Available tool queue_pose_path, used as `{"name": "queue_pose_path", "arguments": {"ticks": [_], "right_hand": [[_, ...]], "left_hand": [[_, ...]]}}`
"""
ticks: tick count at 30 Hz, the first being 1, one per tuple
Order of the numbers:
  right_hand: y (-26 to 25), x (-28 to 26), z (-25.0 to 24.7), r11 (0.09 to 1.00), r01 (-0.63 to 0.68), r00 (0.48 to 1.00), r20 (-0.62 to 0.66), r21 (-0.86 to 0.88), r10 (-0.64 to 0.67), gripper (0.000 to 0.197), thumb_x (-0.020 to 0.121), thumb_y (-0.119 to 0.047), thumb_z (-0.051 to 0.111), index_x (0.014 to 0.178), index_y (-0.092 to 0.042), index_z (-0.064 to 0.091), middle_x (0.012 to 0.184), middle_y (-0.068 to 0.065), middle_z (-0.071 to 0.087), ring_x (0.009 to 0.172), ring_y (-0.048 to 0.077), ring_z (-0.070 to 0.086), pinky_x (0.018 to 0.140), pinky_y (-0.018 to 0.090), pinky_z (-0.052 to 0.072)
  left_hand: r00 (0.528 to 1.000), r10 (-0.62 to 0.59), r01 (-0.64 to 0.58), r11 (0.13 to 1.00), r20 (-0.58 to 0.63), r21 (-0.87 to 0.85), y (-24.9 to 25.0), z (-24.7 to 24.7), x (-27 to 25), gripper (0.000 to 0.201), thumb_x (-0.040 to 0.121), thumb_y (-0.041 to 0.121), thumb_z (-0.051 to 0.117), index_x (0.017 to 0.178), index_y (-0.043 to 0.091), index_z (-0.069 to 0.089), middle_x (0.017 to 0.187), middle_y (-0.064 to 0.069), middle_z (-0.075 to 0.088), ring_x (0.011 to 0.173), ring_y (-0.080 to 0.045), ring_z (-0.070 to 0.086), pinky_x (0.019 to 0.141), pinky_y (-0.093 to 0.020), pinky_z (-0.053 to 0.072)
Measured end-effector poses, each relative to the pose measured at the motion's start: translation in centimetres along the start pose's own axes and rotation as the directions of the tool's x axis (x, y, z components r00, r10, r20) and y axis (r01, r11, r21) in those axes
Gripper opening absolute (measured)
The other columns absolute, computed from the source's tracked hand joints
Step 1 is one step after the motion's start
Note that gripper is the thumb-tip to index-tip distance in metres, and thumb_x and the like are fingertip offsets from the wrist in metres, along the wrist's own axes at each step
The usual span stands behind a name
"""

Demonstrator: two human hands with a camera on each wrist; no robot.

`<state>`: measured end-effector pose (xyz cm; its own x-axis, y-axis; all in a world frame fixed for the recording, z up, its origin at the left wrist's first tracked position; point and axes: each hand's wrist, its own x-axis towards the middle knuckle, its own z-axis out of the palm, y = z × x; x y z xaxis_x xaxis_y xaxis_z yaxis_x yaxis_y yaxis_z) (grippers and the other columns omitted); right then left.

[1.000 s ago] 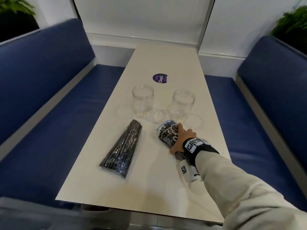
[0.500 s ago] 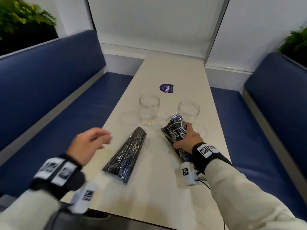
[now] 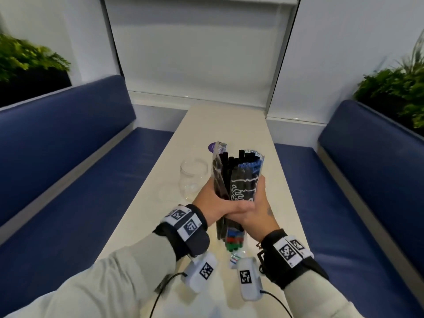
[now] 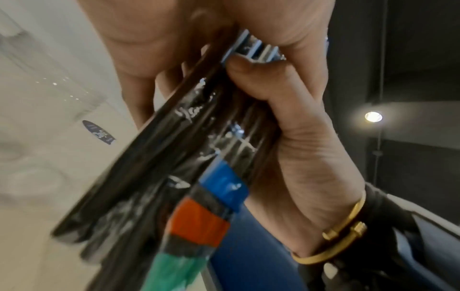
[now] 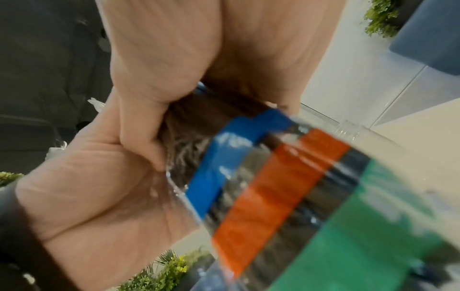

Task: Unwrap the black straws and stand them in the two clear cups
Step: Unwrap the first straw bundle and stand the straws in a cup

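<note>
Both straw packs (image 3: 238, 180) lifted upright | left hand (image 3: 212, 200), right hand (image 3: 257, 210) clasp them

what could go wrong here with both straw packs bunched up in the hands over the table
1. Both hands, left hand and right hand, grip two straw packs together; black straws already poke out of the open tops, so some could slide out and scatter.
2. The clear cup stands just beside the left hand; a tug on the wrapper might knock it over.
3. The second cup is hidden behind the packs, so it could be bumped unseen.
</note>
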<state>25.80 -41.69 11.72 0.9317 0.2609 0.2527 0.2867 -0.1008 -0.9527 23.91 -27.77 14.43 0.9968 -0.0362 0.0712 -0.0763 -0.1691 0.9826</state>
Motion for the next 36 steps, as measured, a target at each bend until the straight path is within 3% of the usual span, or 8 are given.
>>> {"name": "queue_pose_path", "arguments": {"ticks": [4,7,10,16,20,28,31,36], "right_hand": [[0.6,-0.8,-0.6,0.998,-0.059,0.992,0.113,0.005,0.059,0.095,0.061,-0.002,0.086,0.135,-0.029,0.031,0.125,0.011,0.061,0.115,0.022,0.066,0.094,0.044,0.057],[1.4,-1.2,-1.7,0.991,-0.135,0.972,0.195,-0.006,0.134,0.092,0.068,0.007,0.082,0.133,-0.034,0.030,0.122,0.003,0.063,0.107,0.005,0.068,0.085,0.024,0.058],[2.3,-1.4,-1.9,0.983,-0.185,0.965,0.189,-0.012,0.184,0.093,0.071,-0.002,0.086,0.137,-0.031,0.028,0.122,-0.010,0.061,0.105,-0.010,0.064,0.081,0.011,0.053],[4.6,-1.6,-0.1,0.979,-0.202,0.978,-0.046,0.006,0.202,0.081,0.057,-0.025,0.095,0.125,-0.032,0.053,0.113,-0.006,0.073,0.105,0.006,0.070,0.092,0.028,0.055],[5.8,-1.7,0.4,0.968,-0.242,0.969,-0.060,-0.067,0.238,0.076,0.063,-0.021,0.092,0.127,-0.030,0.053,0.109,-0.015,0.071,0.095,-0.011,0.066,0.075,0.004,0.050],[9.3,-3.3,0.6,0.920,-0.360,0.933,-0.033,-0.156,0.359,0.070,0.058,-0.034,0.091,0.121,-0.024,0.062,0.103,-0.008,0.076,0.092,-0.002,0.071,0.070,0.006,0.052],[9.3,-3.5,0.6,0.915,-0.373,0.928,-0.039,-0.156,0.372,0.050,0.064,-0.026,0.088,0.110,-0.021,0.071,0.094,-0.005,0.079,0.084,0.000,0.073,0.069,0.010,0.053],[9.5,-3.6,0.8,0.937,-0.345,0.939,-0.024,-0.057,0.344,0.051,0.068,-0.019,0.086,0.116,-0.014,0.069,0.100,-0.001,0.078,0.092,0.006,0.075,0.071,0.013,0.056]], "left_hand": [[0.999,-0.031,0.032,0.999,-0.038,0.018,-2.1,0.4,0.2,0.067,0.052,0.021,0.092,0.113,0.016,0.065,0.101,0.002,0.075,0.098,-0.013,0.071,0.086,-0.029,0.057],[0.997,-0.047,0.052,0.996,-0.068,0.069,-3.9,0.6,0.3,0.071,0.054,0.019,0.089,0.117,0.024,0.059,0.100,0.009,0.072,0.098,-0.007,0.069,0.075,-0.011,0.053],[0.995,-0.091,0.094,0.994,-0.046,0.053,-5.9,1.0,0.4,0.080,0.050,0.024,0.090,0.121,0.031,0.055,0.107,0.009,0.071,0.104,-0.007,0.067,0.088,-0.026,0.055],[0.979,-0.198,0.202,0.974,-0.047,0.100,-9.6,2.2,0.3,0.083,0.041,0.031,0.085,0.118,0.035,0.055,0.110,0.002,0.071,0.106,-0.020,0.067,0.093,-0.046,0.055],[0.972,-0.229,0.235,0.964,-0.054,0.126,-11.0,2.8,0.0,0.074,0.041,0.032,0.080,0.107,0.050,0.053,0.110,0.000,0.071,0.106,-0.022,0.067,0.093,-0.046,0.054],[0.964,-0.262,0.255,0.960,0.047,0.115,-13.6,3.3,-1.4,0.085,0.051,0.028,0.087,0.123,0.048,0.046,0.114,0.005,0.071,0.106,-0.017,0.067,0.091,-0.046,0.056],[0.964,-0.228,0.211,0.969,0.136,0.128,-11.4,2.6,-2.0,0.073,0.057,0.017,0.084,0.114,0.046,0.048,0.108,0.003,0.070,0.100,-0.005,0.068,0.088,-0.036,0.058],[0.997,-0.075,0.075,0.997,0.010,0.013,-7.7,1.7,-2.1,0.109,0.058,0.012,0.088,0.141,0.033,0.021,0.119,0.023,0.054,0.105,0.019,0.054,0.084,-0.001,0.041]]}}
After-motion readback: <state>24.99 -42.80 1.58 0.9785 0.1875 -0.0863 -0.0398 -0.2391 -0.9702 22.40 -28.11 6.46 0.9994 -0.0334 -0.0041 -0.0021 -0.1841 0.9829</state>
